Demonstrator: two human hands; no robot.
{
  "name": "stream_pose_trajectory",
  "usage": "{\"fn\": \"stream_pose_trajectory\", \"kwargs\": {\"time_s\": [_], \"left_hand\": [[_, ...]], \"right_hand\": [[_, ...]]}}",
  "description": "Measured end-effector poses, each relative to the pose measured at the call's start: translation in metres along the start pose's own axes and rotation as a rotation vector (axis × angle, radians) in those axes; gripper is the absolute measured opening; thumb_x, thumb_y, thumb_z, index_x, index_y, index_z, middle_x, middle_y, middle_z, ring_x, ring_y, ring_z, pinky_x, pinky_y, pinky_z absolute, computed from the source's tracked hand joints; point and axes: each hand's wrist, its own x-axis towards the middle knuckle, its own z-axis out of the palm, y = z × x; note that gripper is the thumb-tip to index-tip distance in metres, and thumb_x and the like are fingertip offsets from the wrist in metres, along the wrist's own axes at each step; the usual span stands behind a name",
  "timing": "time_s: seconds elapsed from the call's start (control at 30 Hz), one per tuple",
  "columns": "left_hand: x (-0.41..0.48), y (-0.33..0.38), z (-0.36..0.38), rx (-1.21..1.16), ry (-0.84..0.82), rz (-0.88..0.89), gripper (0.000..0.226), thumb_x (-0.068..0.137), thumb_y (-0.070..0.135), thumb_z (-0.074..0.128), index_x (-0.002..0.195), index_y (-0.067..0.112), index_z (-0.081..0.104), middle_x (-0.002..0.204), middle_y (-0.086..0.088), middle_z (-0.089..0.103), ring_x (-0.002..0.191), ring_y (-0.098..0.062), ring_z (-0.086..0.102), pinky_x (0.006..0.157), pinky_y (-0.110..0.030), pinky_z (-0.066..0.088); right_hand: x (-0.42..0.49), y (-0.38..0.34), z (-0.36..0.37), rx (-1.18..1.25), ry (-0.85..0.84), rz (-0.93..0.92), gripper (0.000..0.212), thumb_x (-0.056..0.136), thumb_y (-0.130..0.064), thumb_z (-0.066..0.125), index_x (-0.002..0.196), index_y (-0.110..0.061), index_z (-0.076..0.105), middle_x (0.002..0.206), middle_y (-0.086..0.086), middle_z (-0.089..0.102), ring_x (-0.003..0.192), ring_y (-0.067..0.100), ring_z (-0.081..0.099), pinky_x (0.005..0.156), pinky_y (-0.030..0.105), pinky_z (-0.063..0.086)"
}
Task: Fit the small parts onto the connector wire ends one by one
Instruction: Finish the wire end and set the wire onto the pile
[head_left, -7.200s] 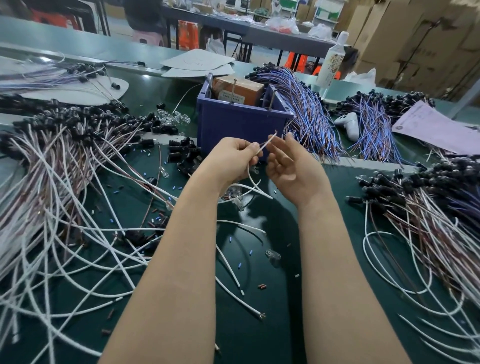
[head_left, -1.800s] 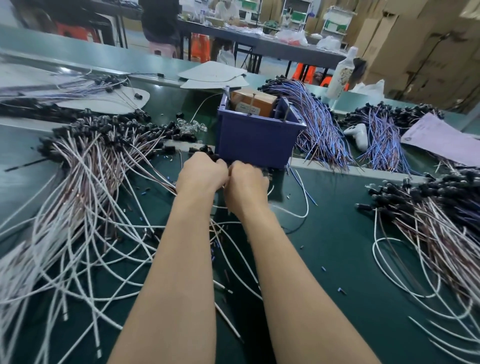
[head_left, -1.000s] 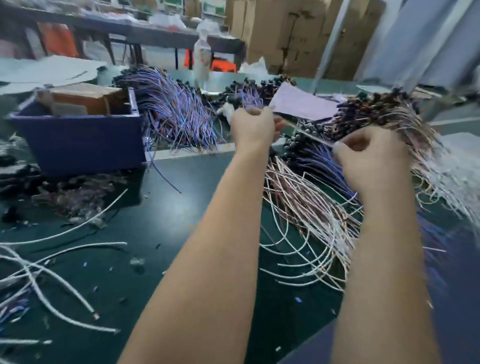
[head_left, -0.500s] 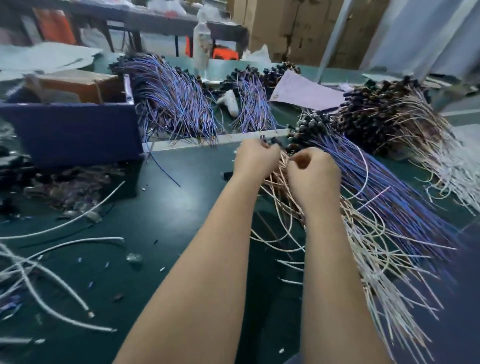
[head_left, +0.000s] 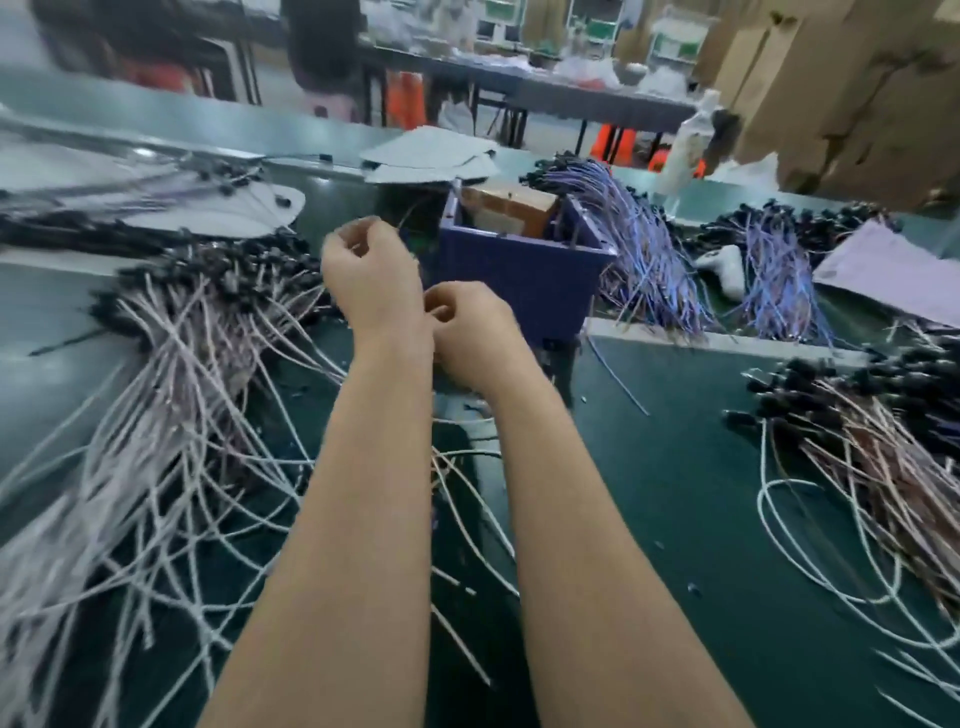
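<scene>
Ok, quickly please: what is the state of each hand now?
Left hand: raised, fingers curled; blurred, whether it holds anything cannot be told.
Right hand: lower, fingers curled; a hold cannot be told either.

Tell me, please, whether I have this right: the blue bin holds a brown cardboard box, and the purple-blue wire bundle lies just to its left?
Not quite. The head view shows the purple-blue wire bundle lying just to the right of the blue bin, not its left. The bin does hold a brown cardboard box.
</scene>
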Motion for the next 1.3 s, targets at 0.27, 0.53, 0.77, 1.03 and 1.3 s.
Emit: {"fn": "stream_pose_trajectory", "kwargs": {"time_s": [0.27, 0.53, 0.77, 1.03, 1.3], "left_hand": [[0.050, 0.021, -0.065, -0.088, 0.358, -0.052, 0.015, 0.094, 0.008, 0.041, 0.107, 0.011, 0.047, 0.124, -0.013, 0.053, 0.086, -0.016, 0.048, 0.069, -0.019, 0.042], [0.048, 0.022, -0.060, -0.099, 0.317, -0.016, 0.009, 0.094, 0.007, 0.041, 0.099, 0.015, 0.042, 0.100, -0.002, 0.052, 0.068, -0.006, 0.046, 0.052, -0.011, 0.036], [-0.001, 0.033, -0.010, 0.238, -0.350, 0.079, 0.041, 0.100, 0.034, 0.040, 0.062, 0.017, 0.042, 0.054, 0.003, 0.042, 0.046, -0.012, 0.034, 0.049, -0.024, 0.027], [-0.070, -0.001, 0.062, 0.529, -0.852, -0.193, 0.057, 0.098, 0.057, 0.023, 0.076, 0.012, 0.050, 0.042, 0.000, 0.054, 0.023, -0.007, 0.034, 0.036, -0.007, 0.025], [-0.080, -0.060, 0.066, 0.031, -0.688, -0.294, 0.030, 0.102, 0.018, 0.042, 0.073, 0.013, 0.047, 0.059, 0.001, 0.045, 0.036, -0.002, 0.034, 0.038, -0.015, 0.028]], "right_hand": [[0.043, -0.040, 0.105, -0.116, -0.193, 0.130, 0.010, 0.089, -0.012, 0.048, 0.081, -0.007, 0.052, 0.086, 0.012, 0.052, 0.076, 0.028, 0.045, 0.064, 0.031, 0.033], [0.044, -0.046, 0.067, 0.173, 0.198, -0.003, 0.019, 0.093, -0.021, 0.056, 0.102, -0.012, 0.070, 0.100, 0.004, 0.070, 0.090, 0.017, 0.062, 0.077, 0.023, 0.046], [0.023, -0.043, -0.046, 0.611, 0.723, -0.130, 0.008, 0.097, -0.012, 0.047, 0.091, -0.015, 0.052, 0.072, -0.004, 0.060, 0.058, 0.003, 0.056, 0.059, 0.020, 0.047], [-0.019, 0.032, -0.098, 1.385, 0.944, 0.107, 0.017, 0.097, -0.005, 0.042, 0.082, -0.009, 0.048, 0.049, -0.003, 0.053, 0.036, 0.004, 0.043, 0.037, 0.018, 0.036], [-0.040, 0.110, -0.104, 1.112, 1.194, 0.554, 0.016, 0.089, -0.013, 0.057, 0.083, -0.012, 0.042, 0.092, 0.011, 0.056, 0.071, 0.022, 0.052, 0.062, 0.030, 0.043]]}}
